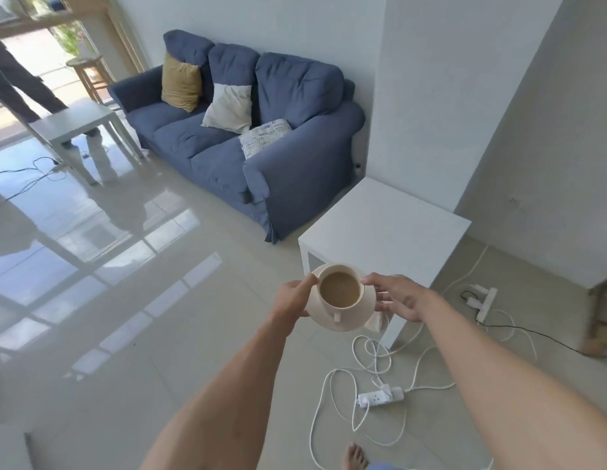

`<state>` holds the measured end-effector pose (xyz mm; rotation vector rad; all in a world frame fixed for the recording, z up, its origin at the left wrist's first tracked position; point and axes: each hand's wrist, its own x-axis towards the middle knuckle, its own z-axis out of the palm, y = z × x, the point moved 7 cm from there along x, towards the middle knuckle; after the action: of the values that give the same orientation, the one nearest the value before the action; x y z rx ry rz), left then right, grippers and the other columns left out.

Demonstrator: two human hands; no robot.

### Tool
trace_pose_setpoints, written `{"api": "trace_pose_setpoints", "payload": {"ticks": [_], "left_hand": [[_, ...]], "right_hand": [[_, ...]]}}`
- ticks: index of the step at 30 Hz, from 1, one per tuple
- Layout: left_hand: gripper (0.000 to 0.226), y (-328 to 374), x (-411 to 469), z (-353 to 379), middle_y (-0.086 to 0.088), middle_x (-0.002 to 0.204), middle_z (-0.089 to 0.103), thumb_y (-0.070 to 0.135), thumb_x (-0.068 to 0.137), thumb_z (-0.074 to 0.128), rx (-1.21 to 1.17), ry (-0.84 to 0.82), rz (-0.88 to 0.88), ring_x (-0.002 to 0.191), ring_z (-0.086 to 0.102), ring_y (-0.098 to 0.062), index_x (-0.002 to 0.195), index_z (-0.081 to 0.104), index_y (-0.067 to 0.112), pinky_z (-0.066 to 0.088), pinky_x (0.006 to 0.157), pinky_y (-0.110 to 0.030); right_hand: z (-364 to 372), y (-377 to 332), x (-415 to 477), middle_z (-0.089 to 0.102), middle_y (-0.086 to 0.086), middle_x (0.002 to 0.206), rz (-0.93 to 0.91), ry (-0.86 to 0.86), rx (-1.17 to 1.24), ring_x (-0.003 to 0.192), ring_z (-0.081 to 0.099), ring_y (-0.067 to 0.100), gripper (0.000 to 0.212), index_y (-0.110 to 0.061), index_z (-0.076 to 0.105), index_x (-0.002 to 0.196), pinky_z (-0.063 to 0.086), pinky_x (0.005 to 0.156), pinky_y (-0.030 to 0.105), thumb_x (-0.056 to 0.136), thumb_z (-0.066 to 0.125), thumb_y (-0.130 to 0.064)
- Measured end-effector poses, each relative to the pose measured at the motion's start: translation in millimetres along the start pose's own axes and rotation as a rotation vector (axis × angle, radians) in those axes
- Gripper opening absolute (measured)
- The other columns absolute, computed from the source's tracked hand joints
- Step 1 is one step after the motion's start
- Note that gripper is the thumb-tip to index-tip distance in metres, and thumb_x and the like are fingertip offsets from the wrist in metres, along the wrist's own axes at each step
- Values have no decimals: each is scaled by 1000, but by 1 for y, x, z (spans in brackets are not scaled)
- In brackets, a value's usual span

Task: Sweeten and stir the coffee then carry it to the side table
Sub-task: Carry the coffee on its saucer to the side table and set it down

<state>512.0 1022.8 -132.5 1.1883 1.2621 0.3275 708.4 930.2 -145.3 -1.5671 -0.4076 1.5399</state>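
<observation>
A cream cup (341,290) full of milky coffee rests on a matching saucer (358,318), held in the air over the floor. My left hand (293,296) grips the saucer's left rim with the thumb on top. My right hand (398,296) holds the right rim, thumb touching the cup's edge. The cup's handle points toward me. The white side table (390,228) stands just beyond the cup, beside the sofa's arm, its top bare.
A blue sofa (261,147) with three cushions runs along the wall. White cables and a power strip (380,398) lie on the tiled floor below my right arm. A second power strip (483,298) is right of the table. Another person stands by a small table (81,127) far left.
</observation>
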Motion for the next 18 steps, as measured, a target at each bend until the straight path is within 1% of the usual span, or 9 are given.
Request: {"api": "trace_pose_setpoints", "payload": {"ticks": [2,4,6,10,11,14,18], "left_hand": [[31,13,15,12,-5,82,67,37,85,57,-3,-21,9,78,63,-20,91,72,11,57,81,-40],[36,25,30,23,-7,88,68,38,85,57,11,-48,10,82,65,-22,97,72,7,57,83,-42],[41,35,43,32,-9,92,70,39,85,57,28,-69,11,86,66,-23,101,72,4,58,86,-43],[38,60,75,43,-12,102,72,39,86,57,42,-91,28,93,68,-25,99,73,6,59,85,-43],[38,64,82,45,-12,102,71,39,85,58,48,-97,30,94,67,-25,99,73,7,58,86,-44],[44,80,107,49,-8,90,69,43,79,60,67,-137,33,84,65,-23,96,73,5,57,86,-45],[35,102,145,50,-5,88,69,43,79,61,130,-179,37,82,63,-21,87,74,11,57,82,-40]], "right_hand": [[-15,-14,8,68,6,78,-4,13,-15,83,63,22,23,-7,69,99,51,79,34,81,74,-22],[-29,-25,16,67,3,72,-5,36,-20,83,61,22,20,-9,69,95,48,83,37,81,74,-23],[-42,-34,23,67,3,70,-6,56,-18,82,61,23,19,-10,68,93,48,84,38,81,74,-23],[-62,-54,42,68,3,73,-13,96,3,82,63,22,22,-10,69,94,52,76,35,79,76,-24],[-65,-57,47,68,3,75,-9,109,12,82,63,22,23,-10,69,95,53,75,35,78,77,-24],[-73,-65,64,67,5,78,0,154,49,80,63,22,24,-10,70,94,54,75,35,76,78,-24],[-79,-77,88,66,5,78,-2,205,111,80,62,22,24,-10,70,95,53,78,36,77,78,-23]]}}
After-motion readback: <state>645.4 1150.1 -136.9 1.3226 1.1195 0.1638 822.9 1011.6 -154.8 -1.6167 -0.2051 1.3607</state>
